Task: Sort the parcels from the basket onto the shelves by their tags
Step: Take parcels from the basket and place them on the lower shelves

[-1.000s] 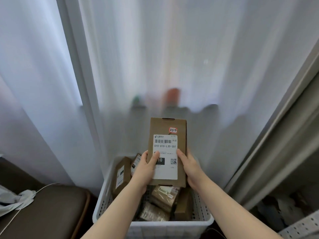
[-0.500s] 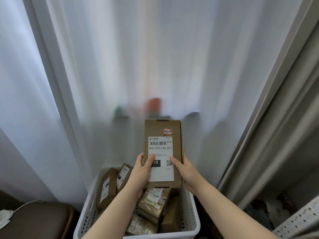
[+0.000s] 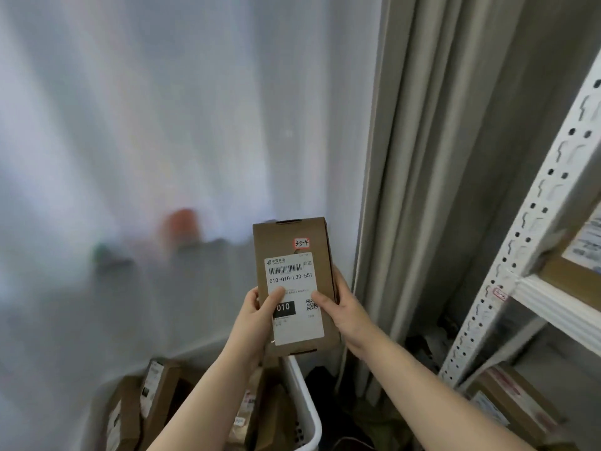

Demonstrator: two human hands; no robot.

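Both hands hold the brown parcel [image 3: 294, 288] upright above the basket [image 3: 305, 415], left hand [image 3: 257, 315] and right hand [image 3: 338, 309] with fingers clamped on its lower edges. It looks stiff and light; gripping the side edges seems safest near the shelves [image 3: 549, 301].

- Ahead of you hangs a sheer white curtain [image 3: 162, 125], lit from behind and filling most of your view.
- Through it you can make out a blurred orange shape [image 3: 180, 224] and, to its left and lower, a smaller green one [image 3: 102, 253].
- To your right hangs a heavier grey-beige drape [image 3: 439, 157] in vertical folds.
- At the drape's foot lies dark clutter [image 3: 426, 346], too dim to identify.
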